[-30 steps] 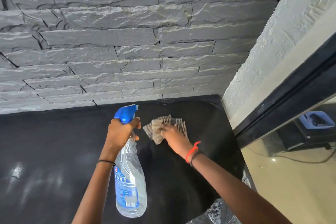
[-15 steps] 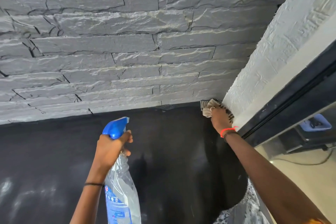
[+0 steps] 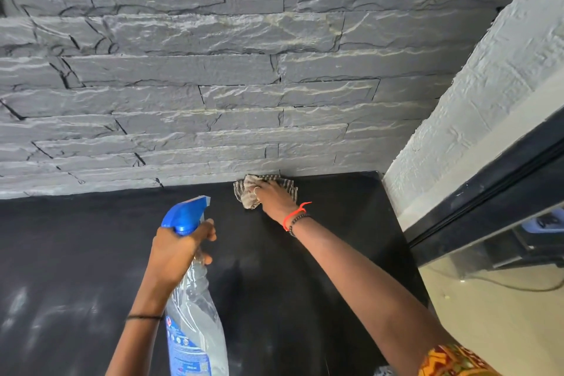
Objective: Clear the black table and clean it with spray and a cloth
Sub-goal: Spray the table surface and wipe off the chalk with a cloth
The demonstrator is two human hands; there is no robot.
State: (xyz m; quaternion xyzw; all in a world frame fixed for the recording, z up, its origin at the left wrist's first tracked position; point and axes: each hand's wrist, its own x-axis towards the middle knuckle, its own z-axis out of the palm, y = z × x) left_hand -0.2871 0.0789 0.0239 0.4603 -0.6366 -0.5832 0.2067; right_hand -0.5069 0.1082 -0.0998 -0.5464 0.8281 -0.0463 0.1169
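Note:
The black table (image 3: 320, 253) runs up to a grey stone wall. My right hand (image 3: 274, 197) lies on top of a striped grey cloth (image 3: 248, 203) and presses it onto the table right at the back edge, against the wall. A ring shows on one finger. My left hand (image 3: 178, 250) grips the neck of a clear spray bottle (image 3: 197, 320), just under its blue trigger head. The bottle hangs tilted above the table's middle, nozzle pointing toward the wall. Pale streaks (image 3: 21, 302) mark the table's left part.
The stone wall (image 3: 244, 85) closes off the back. A white textured wall (image 3: 476, 94) and a black frame (image 3: 500, 192) border the right side. Past the table's right edge lies a beige floor (image 3: 503, 314) with a cable.
My right hand slid the cloth from the table's middle out to the far right corner, then leftward along the back edge. My left hand and the bottle stayed nearly in place.

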